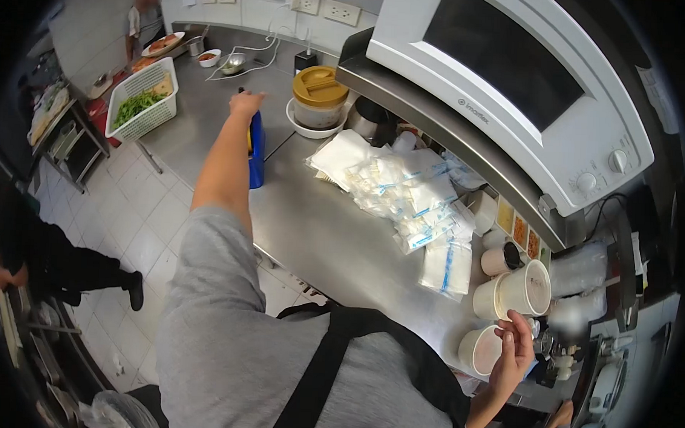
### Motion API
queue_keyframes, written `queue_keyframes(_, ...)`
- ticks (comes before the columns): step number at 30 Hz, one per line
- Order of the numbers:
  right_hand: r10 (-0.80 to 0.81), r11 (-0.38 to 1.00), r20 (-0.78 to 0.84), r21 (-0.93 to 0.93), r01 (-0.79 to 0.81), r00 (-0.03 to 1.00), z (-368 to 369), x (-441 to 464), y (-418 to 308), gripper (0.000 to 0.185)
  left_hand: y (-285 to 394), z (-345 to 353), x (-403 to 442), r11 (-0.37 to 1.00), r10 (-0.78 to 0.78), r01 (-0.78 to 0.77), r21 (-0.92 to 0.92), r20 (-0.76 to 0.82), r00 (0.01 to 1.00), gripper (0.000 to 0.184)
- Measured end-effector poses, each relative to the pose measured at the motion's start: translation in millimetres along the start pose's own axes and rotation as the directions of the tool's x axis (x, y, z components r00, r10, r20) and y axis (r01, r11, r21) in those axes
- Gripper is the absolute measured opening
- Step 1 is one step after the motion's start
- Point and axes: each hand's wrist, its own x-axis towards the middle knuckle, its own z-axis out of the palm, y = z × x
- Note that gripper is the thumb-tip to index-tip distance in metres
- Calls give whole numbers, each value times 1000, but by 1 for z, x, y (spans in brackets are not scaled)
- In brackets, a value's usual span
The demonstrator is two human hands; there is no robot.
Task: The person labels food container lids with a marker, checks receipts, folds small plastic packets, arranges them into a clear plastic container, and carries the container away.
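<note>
On the left, my left hand (246,103) reaches far out over the steel counter with its fingers curled. A small dark tip shows at the fingers, but what they hold is hard to make out. Partly behind that forearm stands a blue packet or box (258,154) with a bit of yellow. My right hand (512,354) is raised at the right, fingers loosely bent and apart, with nothing seen in it. Close to it are a white paper tub (477,349) and another white tub (526,287) lying tilted.
Plastic-wrapped white packets (411,190) are heaped on the counter (304,220). A gold-lidded tub (319,92) sits in a white bowl. A toaster oven (506,76) stands on a raised shelf. Greens fill a white basket (143,100). Another person (54,249) is at the left.
</note>
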Motion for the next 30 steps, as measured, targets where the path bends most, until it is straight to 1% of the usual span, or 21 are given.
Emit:
queue_keyframes(2, 11, 1000, 14, 28, -12, 1000, 7, 0, -2, 32, 16, -15, -21, 992, 72, -88, -94, -161, 984, 44)
queue_keyframes(3, 40, 995, 22, 92, -42, 999, 12, 0, -1, 32, 29, -27, -39, 981, 151, -176, -77, -260, 954, 41)
queue_keyframes(4, 71, 985, 26, 153, -75, 997, 18, 0, 5, 31, 59, -48, -80, 941, 329, -335, 52, -372, 868, 38)
queue_keyframes(6, 168, 961, 67, 212, -179, 983, 33, 3, 9, 31, 108, -73, -159, 826, 503, -556, -92, -324, 801, 33)
queue_keyframes(7, 234, 945, 102, 211, -251, 967, 46, 8, 8, 31, 122, -71, -196, 758, 614, -649, -65, -262, 744, 32)
queue_keyframes(8, 189, 953, 171, 204, -222, 967, 59, 14, 15, 33, 132, -66, -233, 676, 715, -735, -51, -194, 671, 30)
queue_keyframes(9, 88, 979, 233, 159, -128, 968, 71, 19, 25, 39, 140, -61, -273, 512, 853, -854, -93, -65, 519, 30)
queue_keyframes(10, 23, 988, 267, 141, -63, 963, 87, 24, 24, 44, 151, -57, -322, 435, 896, -863, -255, 32, 443, 33)
queue_keyframes(11, -124, 989, 244, 113, 99, 962, 103, 30, 34, 49, 153, -46, -364, 320, 947, -884, -341, 89, 308, 35)
queue_keyframes(12, -154, 988, 199, 57, 146, 968, 119, 33, 33, 47, 156, -38, -401, 203, 978, -881, -427, 125, 165, 37)
queue_keyframes(14, -201, 979, 129, 3, 202, 971, 134, 33, 44, 40, 166, -33, -469, 103, 978, -819, -564, 206, -19, 41)
queue_keyframes(16, -232, 973, 72, 11, 232, 970, 135, 30, 70, 32, 174, -29, -514, 42, 985, -737, -674, 151, -82, 43)
queue_keyframes(17, -136, 971, 82, 210, 116, 987, 123, 26, 72, 28, 177, -27, -528, 12, 987, -694, -720, 119, -106, 43)
queue_keyframes(18, -45, 916, 112, 400, -4, 993, 111, 23, 67, 24, 172, -18, -536, -6, 1000, -683, -731, 16, -26, 43)
queue_keyframes(19, 38, 811, 158, 572, -122, 987, 100, 20, 61, 22, 169, -10, -543, 100, 995, -657, -747, 57, 87, 43)
queue_keyframes(21, 37, 682, 27, 730, -46, 999, 84, 13, 49, 18, 161, 1, -558, 312, 939, -567, -762, 158, 306, 44)
queue_keyframes(22, 22, 659, 24, 751, -33, 999, 77, 9, 49, 19, 158, 8, -562, 389, 920, -578, -717, 329, 212, 41)
queue_keyframes(25, 52, 625, -8, 781, -26, 999, 55, -3, 52, 21, 149, 31, -595, 640, 719, -441, -630, 693, 54, 38)
queue_keyframes(26, 73, 619, -23, 785, -27, 997, 48, -6, 54, 22, 149, 36, -605, 539, 804, -496, -681, 592, 60, 35)
queue_keyframes(29, 50, 458, 45, 887, -63, 998, 14, -13, 73, 22, 159, 50, -624, 456, 782, -534, -712, 606, -141, 33)
queue_keyframes(30, 27, 488, 38, 872, -47, 999, 5, -13, 74, 21, 165, 50, -634, 436, 812, -502, -747, 567, -138, 33)
